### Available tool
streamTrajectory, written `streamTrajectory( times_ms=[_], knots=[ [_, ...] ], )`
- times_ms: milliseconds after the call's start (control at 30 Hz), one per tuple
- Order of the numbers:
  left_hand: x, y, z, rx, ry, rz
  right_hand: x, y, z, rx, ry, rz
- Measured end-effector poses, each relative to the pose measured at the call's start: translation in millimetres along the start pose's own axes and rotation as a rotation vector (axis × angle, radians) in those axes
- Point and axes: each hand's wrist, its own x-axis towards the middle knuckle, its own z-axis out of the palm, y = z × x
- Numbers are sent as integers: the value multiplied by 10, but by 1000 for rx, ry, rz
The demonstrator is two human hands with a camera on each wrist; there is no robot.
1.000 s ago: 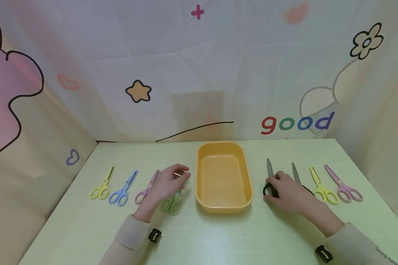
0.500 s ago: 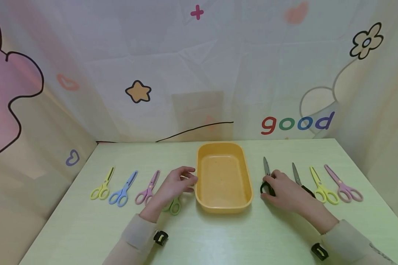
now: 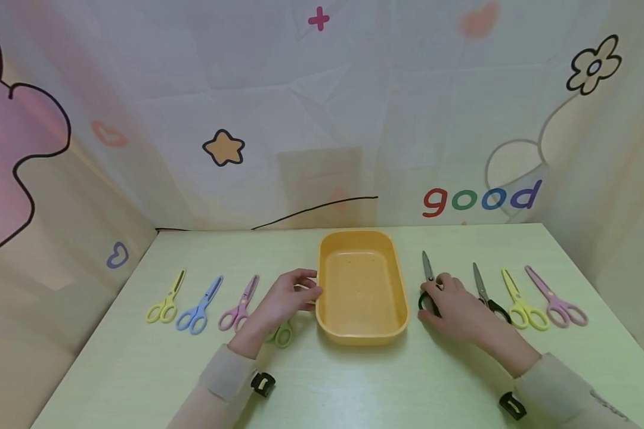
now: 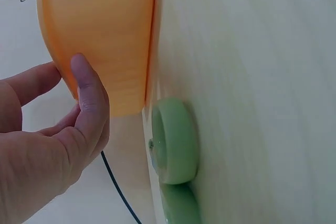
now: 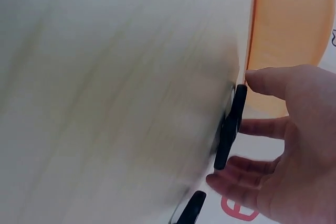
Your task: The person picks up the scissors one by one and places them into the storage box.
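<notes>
In the head view my right hand grips black-handled scissors by the handles, blades pointing away from me. The right wrist view shows these black handles edge-on at the tabletop, between thumb and fingers. My left hand is at the left rim of a yellow plastic tray, its loosely bent fingertips right at the edge. In the left wrist view the thumb overlaps the tray's outer wall. Green scissors lie under the left wrist, partly hidden.
Left of the tray lie yellow scissors, blue scissors and pink scissors. To the right are a second black-handled pair, another yellow pair and another pink pair. A printed curtain hangs behind the table.
My right hand has slid left with the black-handled scissors, nearer the tray. The left hand has moved right, up to the tray's rim, and now covers more of the green scissors.
</notes>
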Motion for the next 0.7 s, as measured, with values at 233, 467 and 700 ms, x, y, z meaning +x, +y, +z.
streamTrajectory(
  times_ms=[233,467,700],
  knots=[
    [-1,-1,2,-23,11,-5,-8,-56,30,-13,-10,25],
    [2,5,10,-57,9,4,19,-92,-22,5,-87,61],
    [14,7,15,-53,12,-16,36,-122,-29,10,-112,94]
  ],
)
